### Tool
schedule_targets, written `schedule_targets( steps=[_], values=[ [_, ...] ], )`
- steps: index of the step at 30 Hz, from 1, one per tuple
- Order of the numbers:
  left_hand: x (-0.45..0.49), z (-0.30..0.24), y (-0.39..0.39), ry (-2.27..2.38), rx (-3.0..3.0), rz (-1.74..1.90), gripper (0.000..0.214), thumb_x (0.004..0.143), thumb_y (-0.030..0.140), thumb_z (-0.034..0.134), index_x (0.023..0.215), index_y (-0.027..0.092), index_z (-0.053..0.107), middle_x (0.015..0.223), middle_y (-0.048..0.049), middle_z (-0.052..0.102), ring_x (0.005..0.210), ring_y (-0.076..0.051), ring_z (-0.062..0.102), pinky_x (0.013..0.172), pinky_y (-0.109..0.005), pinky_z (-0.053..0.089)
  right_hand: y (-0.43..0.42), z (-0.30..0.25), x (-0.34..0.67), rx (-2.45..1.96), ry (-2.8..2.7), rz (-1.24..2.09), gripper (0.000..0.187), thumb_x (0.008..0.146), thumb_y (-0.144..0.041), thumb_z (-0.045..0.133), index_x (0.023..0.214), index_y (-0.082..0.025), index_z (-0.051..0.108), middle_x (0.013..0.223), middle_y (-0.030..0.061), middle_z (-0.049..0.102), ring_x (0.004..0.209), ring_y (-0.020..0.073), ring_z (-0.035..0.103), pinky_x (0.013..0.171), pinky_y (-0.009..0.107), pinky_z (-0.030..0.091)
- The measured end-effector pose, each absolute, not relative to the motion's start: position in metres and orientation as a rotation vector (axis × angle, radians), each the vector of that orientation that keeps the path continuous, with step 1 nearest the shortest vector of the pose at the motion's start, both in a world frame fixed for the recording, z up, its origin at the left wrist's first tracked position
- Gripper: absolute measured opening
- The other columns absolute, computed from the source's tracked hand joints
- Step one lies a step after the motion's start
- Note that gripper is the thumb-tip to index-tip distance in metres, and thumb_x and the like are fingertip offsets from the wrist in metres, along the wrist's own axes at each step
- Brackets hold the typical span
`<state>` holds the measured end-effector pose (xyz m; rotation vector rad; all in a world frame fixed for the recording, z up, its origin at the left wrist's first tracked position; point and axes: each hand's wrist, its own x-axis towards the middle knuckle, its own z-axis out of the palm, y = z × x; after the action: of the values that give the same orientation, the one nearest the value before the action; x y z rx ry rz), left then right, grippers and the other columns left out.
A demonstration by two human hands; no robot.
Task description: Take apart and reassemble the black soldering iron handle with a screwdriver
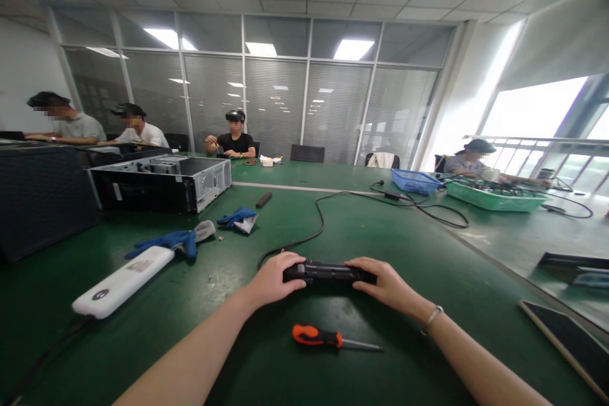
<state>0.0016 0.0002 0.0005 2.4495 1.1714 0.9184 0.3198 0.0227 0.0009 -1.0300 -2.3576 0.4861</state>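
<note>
A long black device (pixel 328 273), whose exact kind I cannot make out, lies crosswise on the green table in front of me. My left hand (pixel 278 276) grips its left end, thumb on the near side and fingers over the far side. Its right end is held the same way by my right hand (pixel 378 279). Both ends are partly hidden under the fingers. Nearer to me, apart from both hands, rests a screwdriver (pixel 316 336) with an orange and black handle, its shaft pointing right. A black cable (pixel 314 235) runs up to the left hand.
To the left are a white power strip (pixel 124 282), blue-grey gloves (pixel 171 241) and an open computer case (pixel 162 184). Blue (pixel 416 181) and green baskets (pixel 497 198) stand at the right back. A dark flat panel (pixel 568 342) lies at right. Several people sit around the tables.
</note>
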Motion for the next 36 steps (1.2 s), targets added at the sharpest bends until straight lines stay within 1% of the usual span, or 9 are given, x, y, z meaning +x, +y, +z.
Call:
schedule_targets(
  steps=[6,18,20,22,24,26,29,33,36],
  values=[
    [0.000,0.001,0.011,1.204,2.409,0.862,0.051,0.075,0.024,0.077,0.124,0.020,0.063,0.129,-0.0076,0.064,0.120,-0.024,0.058,0.109,-0.038,0.038,0.023,-0.003,0.318,-1.047,-2.342,0.458,0.045,0.084,-0.034,0.062,0.128,-0.025,0.060,0.126,0.0080,0.064,0.113,0.0256,0.061,0.101,0.041,0.045],
    [-0.002,0.000,0.013,1.215,2.412,0.828,0.053,0.075,0.030,0.077,0.125,0.021,0.062,0.123,-0.0068,0.067,0.113,-0.023,0.062,0.102,-0.035,0.042,0.029,-0.003,0.319,-1.102,-2.320,0.543,0.042,0.081,-0.036,0.065,0.121,-0.024,0.063,0.113,0.0057,0.070,0.102,0.0261,0.065,0.092,0.041,0.050],
    [-0.004,0.000,0.012,1.199,2.406,0.806,0.053,0.079,0.032,0.073,0.129,0.023,0.059,0.126,-0.0061,0.065,0.116,-0.023,0.060,0.103,-0.036,0.041,0.030,-0.002,0.319,-1.093,-2.324,0.547,0.041,0.082,-0.037,0.064,0.121,-0.025,0.063,0.111,0.0051,0.071,0.100,0.0254,0.065,0.091,0.040,0.050],
    [-0.008,0.000,0.011,1.189,2.429,0.794,0.062,0.075,0.034,0.076,0.133,0.024,0.055,0.132,-0.0065,0.062,0.121,-0.025,0.057,0.107,-0.039,0.037,0.030,-0.003,0.318,-1.076,-2.325,0.543,0.041,0.083,-0.036,0.063,0.121,-0.024,0.063,0.114,0.0060,0.070,0.102,0.0256,0.064,0.094,0.041,0.049],
    [-0.012,0.000,0.009,1.214,2.451,0.787,0.073,0.067,0.032,0.082,0.135,0.025,0.053,0.135,-0.0075,0.059,0.124,-0.027,0.054,0.110,-0.043,0.035,0.030,-0.006,0.318,-1.053,-2.307,0.506,0.040,0.082,-0.035,0.064,0.120,-0.024,0.063,0.118,0.0074,0.068,0.107,0.0263,0.062,0.097,0.043,0.047],
    [-0.015,0.001,0.007,1.269,2.443,0.776,0.075,0.064,0.027,0.083,0.134,0.024,0.054,0.132,-0.0084,0.061,0.121,-0.028,0.056,0.107,-0.042,0.038,0.029,-0.010,0.317,-1.030,-2.279,0.439,0.038,0.081,-0.033,0.065,0.118,-0.023,0.064,0.119,0.0086,0.066,0.110,0.0266,0.061,0.100,0.044,0.046],
    [-0.017,0.003,0.006,1.290,2.403,0.774,0.070,0.066,0.023,0.082,0.131,0.022,0.057,0.129,-0.0090,0.063,0.118,-0.027,0.058,0.104,-0.040,0.041,0.029,-0.016,0.317,-1.007,-2.251,0.357,0.038,0.080,-0.031,0.066,0.117,-0.023,0.064,0.120,0.0093,0.065,0.111,0.0264,0.060,0.101,0.045,0.045],
    [-0.022,0.004,0.009,1.171,2.265,0.779,0.074,0.068,0.019,0.079,0.136,0.022,0.051,0.122,-0.0067,0.067,0.112,-0.025,0.063,0.101,-0.037,0.044,0.030,-0.016,0.319,-1.008,-2.257,0.386,0.037,0.085,-0.035,0.062,0.119,-0.024,0.063,0.119,0.0090,0.065,0.109,0.0256,0.061,0.098,0.043,0.048],
    [-0.026,0.003,0.012,1.111,2.191,0.789,0.064,0.070,0.013,0.074,0.130,0.021,0.056,0.119,-0.0047,0.069,0.109,-0.023,0.065,0.100,-0.036,0.046,0.030,-0.015,0.319,-1.005,-2.270,0.377,0.037,0.087,-0.037,0.059,0.122,-0.024,0.063,0.120,0.0091,0.065,0.109,0.0257,0.061,0.097,0.043,0.048]
  ],
)
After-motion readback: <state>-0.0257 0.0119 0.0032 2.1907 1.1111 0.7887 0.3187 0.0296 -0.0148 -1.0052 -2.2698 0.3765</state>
